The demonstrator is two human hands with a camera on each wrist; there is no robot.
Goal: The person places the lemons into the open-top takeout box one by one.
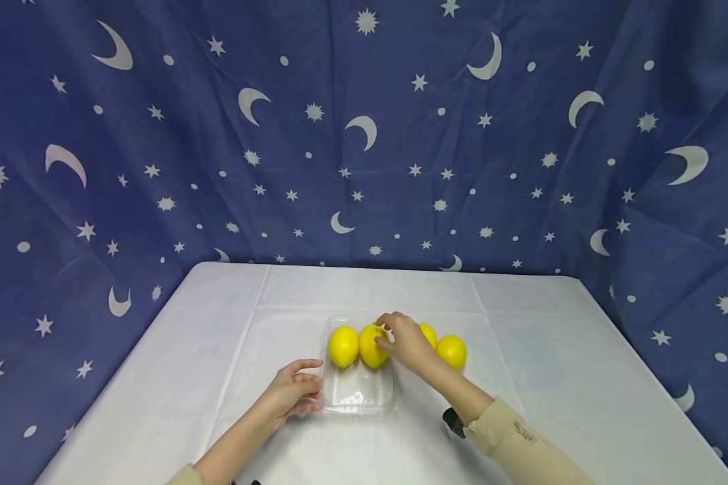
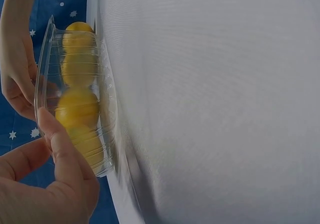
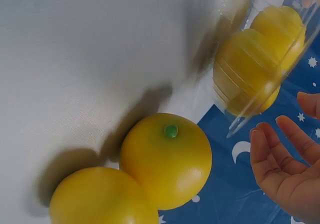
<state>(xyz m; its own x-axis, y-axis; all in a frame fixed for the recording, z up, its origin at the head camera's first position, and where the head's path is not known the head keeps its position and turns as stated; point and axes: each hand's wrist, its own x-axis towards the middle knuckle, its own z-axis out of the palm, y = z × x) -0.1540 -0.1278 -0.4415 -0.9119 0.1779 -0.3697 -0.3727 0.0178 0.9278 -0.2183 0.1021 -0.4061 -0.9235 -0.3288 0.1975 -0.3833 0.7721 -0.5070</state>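
Note:
A clear plastic container [image 1: 358, 394] stands on the white table with two yellow lemons in its far half, a left one [image 1: 343, 347] and a right one [image 1: 371, 347]. My left hand [image 1: 294, 391] is at the container's left side, fingertips touching its rim [image 2: 44, 74]. Above the container's right edge is my right hand [image 1: 408, 343], its fingers around the right lemon in the head view. From the right wrist, that hand [image 3: 292, 169] shows parted fingers with nothing between them, apart from the lemons inside [image 3: 245, 69].
Two more yellow lemons touch each other on the table right of the container, one [image 1: 451, 351] in full sight, the other [image 1: 428, 333] partly behind my right hand. A white cloth [image 1: 158, 377] covers the table. Behind it hangs a blue curtain [image 1: 315, 155] with moons and stars.

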